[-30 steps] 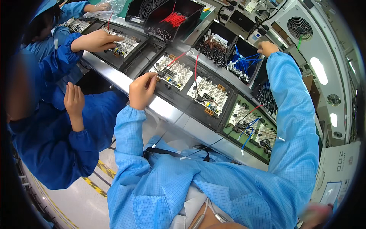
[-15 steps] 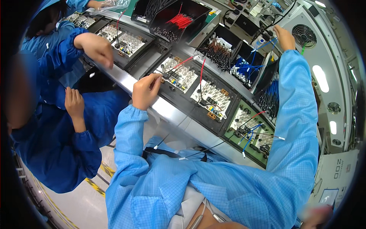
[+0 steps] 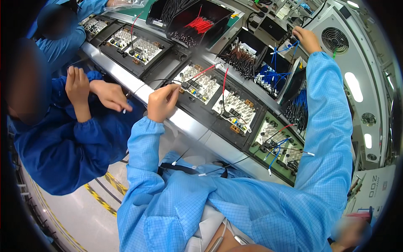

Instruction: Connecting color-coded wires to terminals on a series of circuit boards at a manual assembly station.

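Blue wires (image 3: 266,76) are in the black box (image 3: 283,63) on the far side of the bench, and some of them now rise over its edge, close below the right hand (image 3: 308,40). One second ago this hand was lower, beside the box, and the blue strands were lying flatter; now it is farther out, and the strands stand up toward it. I judge from this that a wire is being separated from the bunch, but the right fingers are bent and small in the view, so I cannot tell whether they grasp one. The left hand (image 3: 161,102) stays nearly at the same place, at the near edge of the white circuit board (image 3: 199,86), with thumb and finger brought close together; whether something is pinched there, I cannot tell. A black wire (image 3: 156,80) now passes just beside these fingertips. On the left, the co-worker's hand (image 3: 112,95), which was above another board (image 3: 145,49) before, has come down in front of the dark blue sleeve (image 3: 90,136), so that board is now uncovered.
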`<state>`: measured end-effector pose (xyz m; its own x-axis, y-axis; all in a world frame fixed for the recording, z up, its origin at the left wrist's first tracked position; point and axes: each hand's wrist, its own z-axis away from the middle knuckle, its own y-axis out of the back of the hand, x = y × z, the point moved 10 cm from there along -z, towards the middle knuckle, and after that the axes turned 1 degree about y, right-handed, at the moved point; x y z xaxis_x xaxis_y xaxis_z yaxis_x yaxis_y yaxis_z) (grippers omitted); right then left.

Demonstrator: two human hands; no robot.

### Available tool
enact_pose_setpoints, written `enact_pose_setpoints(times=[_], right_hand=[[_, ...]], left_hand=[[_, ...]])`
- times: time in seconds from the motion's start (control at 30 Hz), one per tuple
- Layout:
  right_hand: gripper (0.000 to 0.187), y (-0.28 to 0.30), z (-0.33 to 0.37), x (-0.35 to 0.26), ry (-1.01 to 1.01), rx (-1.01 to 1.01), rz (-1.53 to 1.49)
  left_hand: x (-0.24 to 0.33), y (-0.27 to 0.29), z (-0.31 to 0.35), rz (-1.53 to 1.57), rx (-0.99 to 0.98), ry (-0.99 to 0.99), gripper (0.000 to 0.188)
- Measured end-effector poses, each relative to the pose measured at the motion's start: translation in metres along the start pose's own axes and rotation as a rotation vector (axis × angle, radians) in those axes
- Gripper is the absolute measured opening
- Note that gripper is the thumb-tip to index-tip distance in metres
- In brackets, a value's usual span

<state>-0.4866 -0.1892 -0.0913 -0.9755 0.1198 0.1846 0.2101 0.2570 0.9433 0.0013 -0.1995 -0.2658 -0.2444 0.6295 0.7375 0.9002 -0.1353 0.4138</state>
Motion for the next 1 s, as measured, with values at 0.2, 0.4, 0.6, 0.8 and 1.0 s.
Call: enact_pose_setpoints(times=[0.2,0.4,0.6,0.8,1.0], right_hand=[[0.019,-0.018,0.002,-0.007,0.003,-0.034,0.006],[0.019,-0.006,0.003,-0.017,0.006,-0.041,0.047],[0.018,-0.015,0.008,-0.036,0.011,0.039,0.214],[0.019,-0.02,0.029,-0.052,-0.101,0.05,0.115],[0.017,-0.025,0.032,-0.075,-0.081,0.077,-0.006]], left_hand=[[0.06,0.024,0.019,0.227,-0.005,-0.305,0.009],[0.244,0.006,-0.051,0.341,-0.268,-0.553,0.008],[0.242,-0.205,-0.161,-0.416,-0.599,-0.744,0.016],[0.129,-0.354,-0.205,-0.539,-0.667,-0.398,0.02],[0.101,-0.357,-0.211,-0.58,-0.599,-0.364,0.019]])
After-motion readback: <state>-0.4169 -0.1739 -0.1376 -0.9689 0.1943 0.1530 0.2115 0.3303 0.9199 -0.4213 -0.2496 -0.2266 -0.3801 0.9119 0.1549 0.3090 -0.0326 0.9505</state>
